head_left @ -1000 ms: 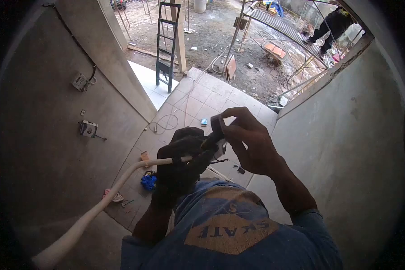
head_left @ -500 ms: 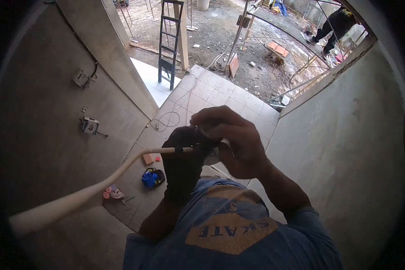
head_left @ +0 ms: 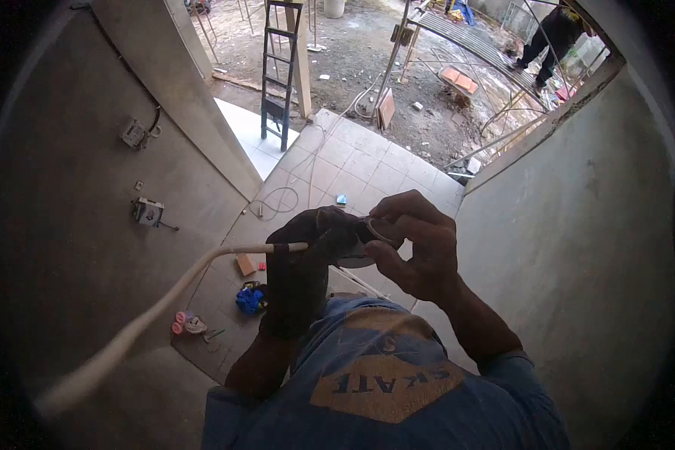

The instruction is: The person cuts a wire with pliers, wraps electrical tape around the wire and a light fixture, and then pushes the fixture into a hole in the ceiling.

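My left hand (head_left: 300, 262), in a dark glove, is closed in front of my chest. It grips a small dark fitting, mostly hidden by the glove, with a pale disc edge (head_left: 355, 262) showing below. A cream cable or flexible pipe (head_left: 180, 296) runs from the lower left to this hand, with a black band (head_left: 280, 248) near its end. My bare right hand (head_left: 420, 244) pinches a thin curved loop (head_left: 383, 235) beside the fitting. Shadow hides whether the loop is wire or tape.
Two electrical boxes (head_left: 150, 212) hang on the left wall. Below lie a blue bundle (head_left: 250, 299), a brick (head_left: 245, 264) and pink rolls (head_left: 178, 322) on the tiled floor (head_left: 367, 161). A black ladder (head_left: 279, 75) stands ahead. Another person (head_left: 553, 45) is on scaffolding.
My right hand has moved right, away from the left glove, and the curved loop now shows between them. A small blue box on the floor has come into view. The cable's near end has swung slightly.
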### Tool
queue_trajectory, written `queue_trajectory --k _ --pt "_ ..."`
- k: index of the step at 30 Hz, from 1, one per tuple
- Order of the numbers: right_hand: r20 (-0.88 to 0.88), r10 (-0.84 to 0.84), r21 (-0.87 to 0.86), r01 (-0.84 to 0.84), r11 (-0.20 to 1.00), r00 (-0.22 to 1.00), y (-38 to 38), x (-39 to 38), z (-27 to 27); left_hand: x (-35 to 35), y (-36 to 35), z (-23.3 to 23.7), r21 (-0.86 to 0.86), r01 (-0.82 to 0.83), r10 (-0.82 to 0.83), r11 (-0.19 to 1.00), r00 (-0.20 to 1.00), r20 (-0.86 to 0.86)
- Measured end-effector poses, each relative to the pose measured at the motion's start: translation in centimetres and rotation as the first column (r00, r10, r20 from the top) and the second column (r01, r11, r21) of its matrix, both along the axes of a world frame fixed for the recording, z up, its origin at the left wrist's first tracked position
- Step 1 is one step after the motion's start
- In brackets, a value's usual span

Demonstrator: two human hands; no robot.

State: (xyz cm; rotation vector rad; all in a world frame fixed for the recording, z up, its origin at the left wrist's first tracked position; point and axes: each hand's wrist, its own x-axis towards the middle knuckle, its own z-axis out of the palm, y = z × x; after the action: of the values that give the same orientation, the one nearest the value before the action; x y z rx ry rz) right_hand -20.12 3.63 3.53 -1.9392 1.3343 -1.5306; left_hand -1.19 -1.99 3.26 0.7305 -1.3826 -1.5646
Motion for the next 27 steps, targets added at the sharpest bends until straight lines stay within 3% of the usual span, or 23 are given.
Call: queue_trajectory --k 2,5,7,9,12,13,14,16,19,20,21,23,24,26,27 --pt "-0.016 0.012 0.065 -0.011 0.998 1.0 -0.3 -0.5 0.8 0.1 -0.4 -0.1 -0.192 0.019 -0.01 0.981 0.999 0.048" --pt "-0.12 0.037 0.087 -0.027 0.996 0.992 -1.0 -0.7 2.3 0.7 -0.9 0.2 -0.16 0.037 -0.009 0.986 0.984 0.178" --pt "-0.374 -0.135 0.056 0.167 0.984 0.917 -1.3 -0.1 3.1 0.5 -0.8 0.7 -0.127 0.031 -0.008 0.991 0.984 0.18" --pt "-0.43 -0.174 0.035 0.209 0.977 0.886 -2.1 0.1 3.6 0.4 -0.8 0.8 -0.097 0.024 -0.007 0.995 0.984 0.177" --pt "-0.163 0.07 0.074 -0.058 0.996 0.984 -3.8 -0.3 0.7 0.9 -0.8 0.0 -0.193 0.012 0.046 0.981 0.956 0.29" --pt "-0.164 0.072 0.071 -0.061 0.996 0.984 -3.8 -0.4 0.3 0.6 -0.5 -0.2 -0.27 -0.01 0.091 0.963 0.952 0.291" --pt "-0.035 0.118 0.087 -0.115 0.99 0.992 -3.9 -0.1 0.1 0.6 -0.3 -0.6 -0.344 -0.029 0.135 0.938 0.948 0.288" --pt "0.248 0.196 0.183 -0.244 0.952 0.949 -3.9 0.7 -0.3 0.4 0.0 -2.1 -0.324 -0.091 0.179 0.941 0.951 0.252" --pt "0.315 0.317 0.023 -0.341 0.94 0.895 -3.5 2.3 0.1 0.1 -0.3 -4.2 -0.306 -0.157 0.239 0.939 0.937 0.253" --pt "0.353 0.295 0.053 -0.334 0.941 0.888 -3.3 2.8 -0.1 0.1 -0.4 -4.4 -0.309 -0.166 0.258 0.937 0.922 0.288" --pt "0.354 0.294 0.053 -0.333 0.941 0.888 -3.1 2.8 -0.2 -0.1 -0.2 -4.0 -0.309 -0.164 0.257 0.937 0.922 0.289" --pt "0.142 0.224 -0.074 -0.216 0.974 0.964 -2.9 2.5 -0.5 -0.6 0.2 -2.5 -0.098 -0.236 0.247 0.967 0.961 0.125" --pt "0.144 0.226 -0.074 -0.218 0.973 0.963 -2.5 2.6 -0.5 -0.4 0.2 -2.3 -0.098 -0.238 0.249 0.966 0.96 0.127" --pt "0.031 0.041 0.015 -0.042 0.999 0.999 -1.4 2.5 -0.2 0.1 0.0 -2.0 -0.343 -0.116 0.205 0.932 0.95 0.237" --pt "0.03 0.041 0.016 -0.041 0.999 0.999 -1.0 2.3 -0.3 0.3 0.0 -1.8 -0.342 -0.116 0.205 0.932 0.95 0.237"
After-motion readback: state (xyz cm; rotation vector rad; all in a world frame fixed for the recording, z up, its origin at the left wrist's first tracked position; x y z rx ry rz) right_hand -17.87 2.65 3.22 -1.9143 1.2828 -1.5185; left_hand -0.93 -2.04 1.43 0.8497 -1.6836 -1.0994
